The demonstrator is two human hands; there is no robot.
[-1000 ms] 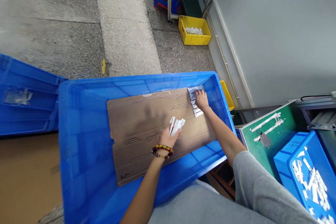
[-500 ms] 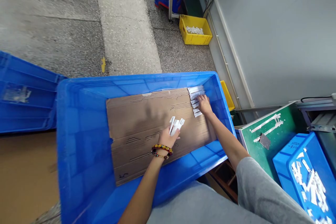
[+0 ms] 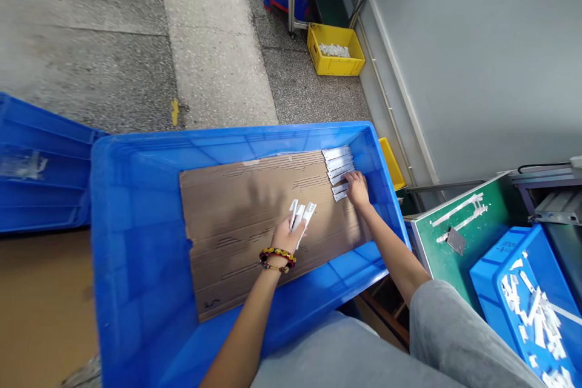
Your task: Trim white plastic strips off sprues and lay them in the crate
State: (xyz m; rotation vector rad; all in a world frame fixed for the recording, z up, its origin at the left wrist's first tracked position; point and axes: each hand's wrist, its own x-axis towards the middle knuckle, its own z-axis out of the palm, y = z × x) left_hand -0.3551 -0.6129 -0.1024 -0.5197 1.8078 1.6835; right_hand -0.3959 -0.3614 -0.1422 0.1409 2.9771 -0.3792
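My left hand, with beaded bracelets at its wrist, is closed around a few white plastic strips that fan out past its fingers. It hovers over the brown cardboard sheet inside the large blue bin. A row of similar flat white strips lies side by side on the cardboard at the bin's right end. Toward the near part of that row, my right hand has its fingers bent and pinched on a white strip, mostly covered by the fingertips.
Beside the bin on the left stands another blue bin. A yellow crate of small white pieces sits on the floor by the wall. At right, a smaller blue bin holds loose white pieces near a green board.
My right hand has shifted slightly toward the near end of the row, uncovering more strips. The strips in my left hand are spread differently, one now angled outward. The view has shifted slightly.
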